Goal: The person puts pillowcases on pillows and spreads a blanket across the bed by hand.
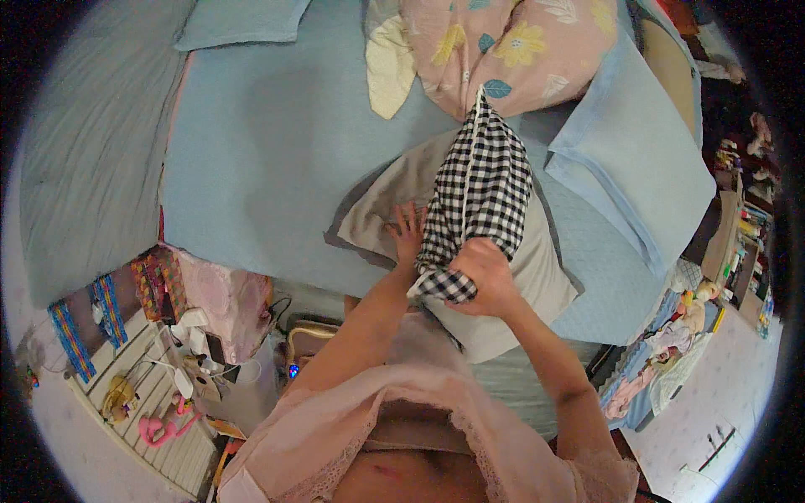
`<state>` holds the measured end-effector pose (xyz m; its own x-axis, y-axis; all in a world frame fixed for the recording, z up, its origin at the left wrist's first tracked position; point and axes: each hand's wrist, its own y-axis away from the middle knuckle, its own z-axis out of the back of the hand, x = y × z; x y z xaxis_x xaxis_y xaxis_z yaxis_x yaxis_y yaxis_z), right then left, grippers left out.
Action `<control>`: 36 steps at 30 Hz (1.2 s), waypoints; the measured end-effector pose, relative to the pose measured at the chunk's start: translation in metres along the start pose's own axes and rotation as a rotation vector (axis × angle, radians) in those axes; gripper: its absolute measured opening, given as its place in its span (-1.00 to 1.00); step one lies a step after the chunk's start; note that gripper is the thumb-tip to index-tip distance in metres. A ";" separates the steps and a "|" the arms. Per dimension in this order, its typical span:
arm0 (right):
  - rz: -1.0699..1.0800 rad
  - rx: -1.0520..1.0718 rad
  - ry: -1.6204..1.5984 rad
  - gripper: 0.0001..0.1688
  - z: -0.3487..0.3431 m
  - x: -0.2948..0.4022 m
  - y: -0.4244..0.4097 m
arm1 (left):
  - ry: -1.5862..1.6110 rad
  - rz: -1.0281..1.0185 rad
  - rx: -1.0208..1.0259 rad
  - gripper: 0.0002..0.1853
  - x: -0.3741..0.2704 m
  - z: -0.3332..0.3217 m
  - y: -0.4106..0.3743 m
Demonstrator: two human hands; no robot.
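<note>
A black-and-white gingham cushion with white piping stands on edge before me, its far tip near a pink floral bundle. My right hand grips its near corner, which is bunched and folded over in the fist. Spread fingers of my left hand rest on a grey-beige cushion, just left of the gingham one. That grey-beige cushion has a dark border and lies at the bed's near edge, partly hidden beneath the gingham cushion.
Blue bedding covers the bed. Beyond lie the pink floral bundle and a pale yellow cloth. A light blue pillow is on the right. At lower left, a slatted white surface holds cables and small items.
</note>
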<state>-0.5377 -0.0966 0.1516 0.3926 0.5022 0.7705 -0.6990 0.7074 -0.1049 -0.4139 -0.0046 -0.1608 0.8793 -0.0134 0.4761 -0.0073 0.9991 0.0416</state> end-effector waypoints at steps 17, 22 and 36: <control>-0.127 0.262 0.296 -0.38 -0.026 -0.045 -0.027 | 1.461 0.640 0.437 -0.79 0.109 0.092 -0.078; -0.265 0.529 0.772 -0.71 -0.134 -0.086 -0.001 | 1.416 0.348 0.270 -0.68 0.126 0.131 -0.063; -0.257 0.182 0.564 -0.80 -0.175 -0.146 -0.025 | 1.459 0.240 0.459 -0.63 0.140 0.174 -0.059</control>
<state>-0.4735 -0.1006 -0.0681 0.7803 0.5472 0.3027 -0.6115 0.7692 0.1857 -0.3729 -0.0724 0.0558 0.5195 0.4620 -0.7188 -0.1113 0.8706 0.4792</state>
